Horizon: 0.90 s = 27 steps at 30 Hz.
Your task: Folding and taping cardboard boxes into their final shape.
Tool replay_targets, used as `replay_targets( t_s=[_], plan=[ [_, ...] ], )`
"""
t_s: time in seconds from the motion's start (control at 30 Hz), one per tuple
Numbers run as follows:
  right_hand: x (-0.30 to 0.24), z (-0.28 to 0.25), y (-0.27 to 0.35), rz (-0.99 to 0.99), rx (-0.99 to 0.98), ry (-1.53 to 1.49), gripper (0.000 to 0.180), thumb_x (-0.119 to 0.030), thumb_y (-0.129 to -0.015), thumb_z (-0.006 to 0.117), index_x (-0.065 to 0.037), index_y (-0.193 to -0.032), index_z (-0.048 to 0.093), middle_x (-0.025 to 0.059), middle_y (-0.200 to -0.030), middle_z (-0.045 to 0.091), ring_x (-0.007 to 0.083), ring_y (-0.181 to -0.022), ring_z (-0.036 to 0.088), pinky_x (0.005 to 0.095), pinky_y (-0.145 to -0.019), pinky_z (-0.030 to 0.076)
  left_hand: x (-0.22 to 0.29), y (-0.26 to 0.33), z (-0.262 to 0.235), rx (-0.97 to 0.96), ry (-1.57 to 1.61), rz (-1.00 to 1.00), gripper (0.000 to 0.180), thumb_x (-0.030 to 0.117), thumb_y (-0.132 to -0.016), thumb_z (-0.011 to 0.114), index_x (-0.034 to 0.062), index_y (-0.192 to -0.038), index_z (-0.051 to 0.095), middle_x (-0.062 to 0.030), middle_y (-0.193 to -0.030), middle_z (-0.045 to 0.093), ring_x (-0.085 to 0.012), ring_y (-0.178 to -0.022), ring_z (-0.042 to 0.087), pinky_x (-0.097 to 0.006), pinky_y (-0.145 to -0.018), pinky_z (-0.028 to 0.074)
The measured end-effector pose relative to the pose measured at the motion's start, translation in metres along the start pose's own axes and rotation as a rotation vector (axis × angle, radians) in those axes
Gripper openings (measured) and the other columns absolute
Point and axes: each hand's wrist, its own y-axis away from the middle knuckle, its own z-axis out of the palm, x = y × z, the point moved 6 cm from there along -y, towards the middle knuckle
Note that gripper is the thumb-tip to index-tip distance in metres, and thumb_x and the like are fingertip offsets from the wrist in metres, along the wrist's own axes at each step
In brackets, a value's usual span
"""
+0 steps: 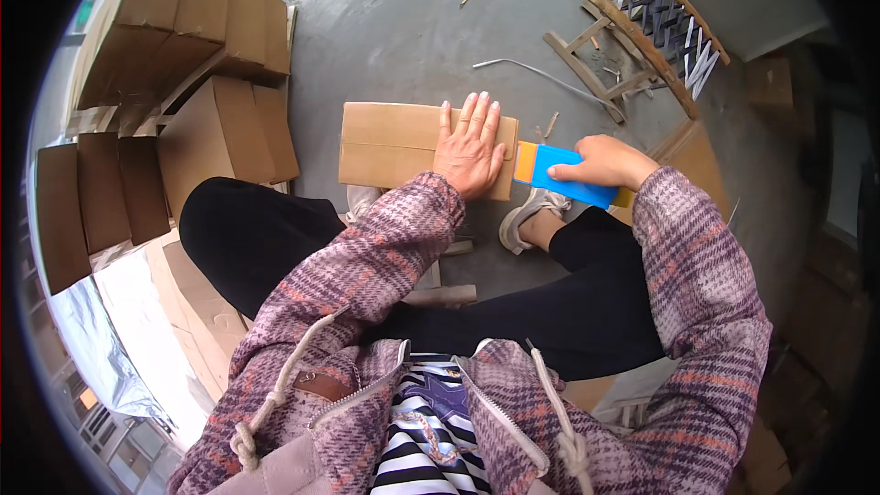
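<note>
A flat brown cardboard box [390,142] lies in front of me, above my feet. My left hand [469,151] is flat on its right part, fingers stretched out over the flaps' seam. Close to the box's right end, my right hand [610,167] grips a flat blue case [573,176] with an orange end, thumb on top. That orange end points at the box's edge; whether the two touch I cannot tell. The case's exact kind does not show, and my right fingers are partly hidden behind it.
Several brown cardboard boxes [225,133] are stacked at the left. A wooden stool [646,32] with a woven strap seat lies tipped over at the far right. A thin pale rod [541,73] and wood scraps are on the grey floor [385,27].
</note>
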Motion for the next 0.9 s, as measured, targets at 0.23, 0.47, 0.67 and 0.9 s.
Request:
replay_targets(
  t_s=[0.23, 0.47, 0.67, 0.9],
  plan=[
    [0.008, 0.006, -0.004, -0.042, 0.011, -0.077, 0.075, -0.064, -0.075, 0.054, 0.009, -0.090, 0.067, 0.0274, -0.090, 0.065, 0.0368, -0.083, 0.065, 0.0415, -0.075, 0.050, 0.012, -0.010, 0.010, 0.026, -0.012, -0.033, 0.060, 0.036, -0.092, 0.040, 0.0041, -0.142, 0.031, -0.0173, -0.150, 0.026, -0.0308, -0.141, 0.018, -0.056, -0.112, 0.003],
    [0.027, 0.015, -0.009, -0.100, 0.007, -0.134, 0.074, -0.063, -0.076, 0.054, 0.008, -0.092, 0.067, 0.0264, -0.092, 0.065, 0.0365, -0.085, 0.065, 0.0413, -0.076, 0.050, 0.013, -0.013, 0.011, 0.002, -0.048, -0.044, 0.059, 0.037, -0.093, 0.041, 0.0062, -0.143, 0.032, -0.0161, -0.149, 0.026, -0.0305, -0.141, 0.019, -0.056, -0.112, 0.003],
    [0.036, 0.020, -0.016, -0.166, -0.018, -0.195, 0.074, -0.062, -0.077, 0.054, 0.007, -0.101, 0.064, 0.0255, -0.096, 0.065, 0.0356, -0.088, 0.064, 0.0408, -0.078, 0.050, 0.010, -0.013, 0.011, -0.002, -0.077, -0.037, 0.060, 0.039, -0.092, 0.039, 0.0064, -0.142, 0.033, -0.0159, -0.149, 0.027, -0.0306, -0.140, 0.020, -0.055, -0.112, 0.002],
    [0.066, 0.038, -0.016, -0.266, 0.020, -0.415, 0.070, -0.060, -0.076, 0.060, 0.002, -0.110, 0.063, 0.0223, -0.098, 0.066, 0.0322, -0.090, 0.065, 0.0400, -0.079, 0.049, 0.010, -0.013, 0.014, -0.022, -0.098, -0.026, 0.059, 0.039, -0.093, 0.038, 0.0068, -0.142, 0.033, -0.0158, -0.149, 0.028, -0.0305, -0.140, 0.021, -0.055, -0.112, 0.003]
  ],
)
